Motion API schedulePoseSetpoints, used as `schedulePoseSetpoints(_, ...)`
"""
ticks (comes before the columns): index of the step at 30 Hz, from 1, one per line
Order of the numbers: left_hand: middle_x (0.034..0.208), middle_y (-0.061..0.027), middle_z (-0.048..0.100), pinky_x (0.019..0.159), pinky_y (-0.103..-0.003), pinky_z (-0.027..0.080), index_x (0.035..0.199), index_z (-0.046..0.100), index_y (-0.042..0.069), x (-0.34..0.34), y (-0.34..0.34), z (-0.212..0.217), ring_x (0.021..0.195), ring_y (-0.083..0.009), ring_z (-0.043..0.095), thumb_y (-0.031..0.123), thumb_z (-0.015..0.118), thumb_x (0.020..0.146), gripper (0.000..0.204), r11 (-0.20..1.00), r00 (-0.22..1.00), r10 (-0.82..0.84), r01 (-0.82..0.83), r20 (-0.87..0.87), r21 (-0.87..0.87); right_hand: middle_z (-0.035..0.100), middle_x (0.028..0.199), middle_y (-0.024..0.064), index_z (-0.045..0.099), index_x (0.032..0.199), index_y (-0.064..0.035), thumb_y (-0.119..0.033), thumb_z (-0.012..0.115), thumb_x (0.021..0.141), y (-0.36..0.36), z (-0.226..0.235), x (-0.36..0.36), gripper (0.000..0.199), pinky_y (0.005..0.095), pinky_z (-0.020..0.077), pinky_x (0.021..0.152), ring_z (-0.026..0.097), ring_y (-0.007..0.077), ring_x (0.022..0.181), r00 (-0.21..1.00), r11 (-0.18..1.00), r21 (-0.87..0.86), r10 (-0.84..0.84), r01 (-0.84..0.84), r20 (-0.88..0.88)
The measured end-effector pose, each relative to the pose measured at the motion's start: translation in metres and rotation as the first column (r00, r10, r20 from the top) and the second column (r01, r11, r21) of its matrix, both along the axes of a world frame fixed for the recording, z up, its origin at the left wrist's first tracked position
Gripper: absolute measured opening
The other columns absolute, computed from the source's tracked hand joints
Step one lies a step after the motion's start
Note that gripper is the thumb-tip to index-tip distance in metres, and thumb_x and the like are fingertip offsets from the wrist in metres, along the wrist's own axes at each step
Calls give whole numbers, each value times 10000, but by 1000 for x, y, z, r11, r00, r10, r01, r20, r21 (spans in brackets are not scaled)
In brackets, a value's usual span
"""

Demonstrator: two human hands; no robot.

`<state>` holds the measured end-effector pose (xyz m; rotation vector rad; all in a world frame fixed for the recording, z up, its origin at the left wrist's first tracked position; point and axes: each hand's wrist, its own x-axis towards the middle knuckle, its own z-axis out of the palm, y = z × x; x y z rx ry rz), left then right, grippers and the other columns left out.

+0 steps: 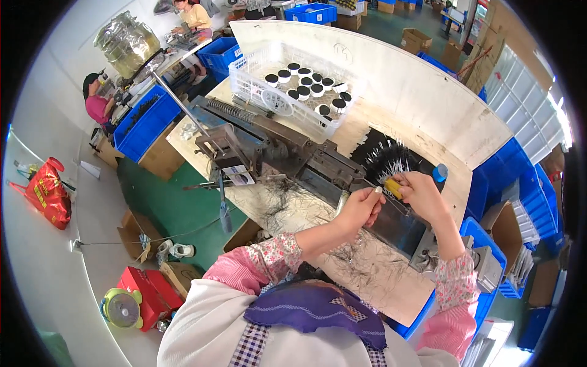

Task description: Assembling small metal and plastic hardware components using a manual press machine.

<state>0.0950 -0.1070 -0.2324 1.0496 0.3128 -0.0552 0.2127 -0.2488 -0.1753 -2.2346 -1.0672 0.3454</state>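
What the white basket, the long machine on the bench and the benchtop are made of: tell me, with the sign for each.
White basket: seemingly moulded plastic, matt, with an open lattice wall. Machine: apparently metal, dull grey-brown, worn, with a coil spring and hard-edged blocks. Benchtop: probably plywood, pale and unfinished, with a visible cut edge and faint grain.

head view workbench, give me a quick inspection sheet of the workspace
surface: plywood bench, strewn with dark loose bristles
job's things: black bristle brush; small yellow piece at the fingers; metal machine
clutter: white basket of black-topped white caps; blue cap
hands: left hand pinched shut, contents unclear; right hand grips the yellow piece
cables: thin cord over the green floor
surroundings: blue bins, cardboard boxes, red bag, other people seated
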Motion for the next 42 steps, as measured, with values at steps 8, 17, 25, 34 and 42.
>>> schedulePoseSetpoints(8,599,37,428,444,-249,309,824,544,82,-4,-1,3,470,-73,354,257,451,998,263,993,999,-14,10,-32,-119,661,798,80,635,991,87,-20,567,870,23,13,-3,175,279,545,655,637,143,718,820,998,-50,5,-41,-572)
schedulePoseSetpoints(17,593,31,435,439,-256,326,809,527,89,-11,-14,10,446,-83,350,268,475,990,259,979,987,138,-148,-76,-139,659,886,114,598,1071,100,-53,569,897,8,11,1,233,278,548,657,636,144,702,778,998,64,19,28,-628)
schedulePoseSetpoints(25,1068,-113,605,864,-326,471,1201,505,35,-6,-4,-13,1008,-193,593,623,321,945,668,988,997,-9,20,72,-153,646,852,90,589,1143,68,-68,568,891,11,10,12,287,270,538,638,628,143,687,646,997,81,51,16,-761)
schedulePoseSetpoints(34,1383,-143,416,1135,-409,250,1359,342,-18,-7,-7,8,1344,-282,338,670,219,926,822,759,982,-31,144,186,-635,586,1052,185,580,1198,2,-287,542,936,0,22,-10,392,373,469,810,556,320,976,966,998,-32,-39,49,257)
schedulePoseSetpoints(42,1364,-197,423,1135,-431,250,1263,413,-67,-10,-3,8,1316,-325,365,703,258,900,866,648,991,11,97,137,-756,570,826,96,649,1047,-51,-1,600,739,13,10,-64,315,360,468,774,581,264,801,883,992,118,-24,-36,469)
